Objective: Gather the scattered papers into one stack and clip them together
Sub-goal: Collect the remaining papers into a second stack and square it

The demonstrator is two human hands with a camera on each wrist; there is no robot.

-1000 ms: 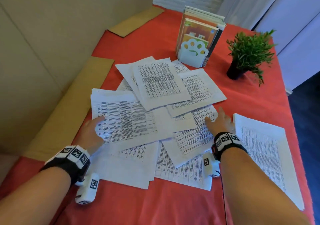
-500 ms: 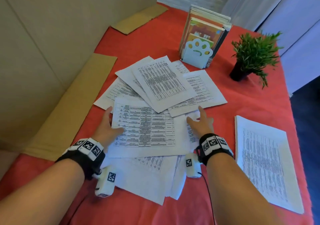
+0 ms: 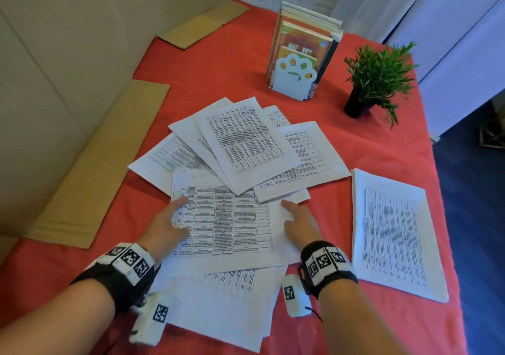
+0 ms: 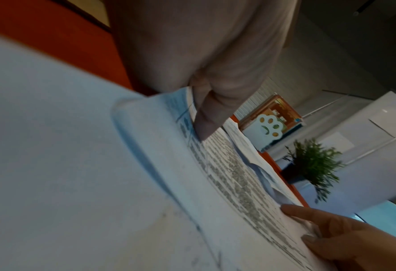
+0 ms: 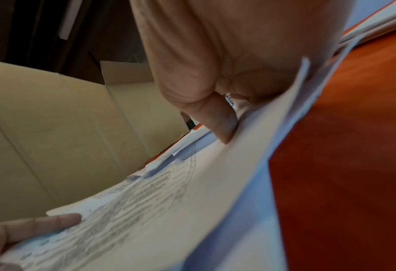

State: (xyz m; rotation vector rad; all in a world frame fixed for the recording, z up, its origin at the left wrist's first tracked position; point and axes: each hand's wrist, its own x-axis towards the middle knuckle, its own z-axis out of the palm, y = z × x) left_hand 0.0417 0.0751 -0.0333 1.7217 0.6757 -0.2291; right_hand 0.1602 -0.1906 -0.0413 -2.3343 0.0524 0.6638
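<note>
Printed papers lie scattered on the red tablecloth [image 3: 218, 62]. A table-printed sheet [image 3: 229, 223] tops a loose pile in front of me. My left hand [image 3: 166, 226] holds its left edge, thumb [image 4: 204, 124] on top and fingers hidden beneath. At the right edge my right hand [image 3: 300, 223] pinches it, thumb [image 5: 220, 121] pressing down while the paper curls up around the fingers. More sheets [image 3: 246, 141] fan out beyond, and others [image 3: 226, 308] stick out under my wrists. A neat stack [image 3: 390, 231] lies apart on the right. No clip shows in any view.
A paw-shaped book holder [image 3: 295, 79] with books stands at the back. To its right is a small potted plant [image 3: 377, 79]. Cardboard strips [image 3: 103, 163] line the left side against the wall. The table's right edge drops to dark floor.
Both hands have slid inward toward each other, drawing the near sheets into a narrower pile. The top sheet now lies square to me, and the fanned sheets behind are uncovered.
</note>
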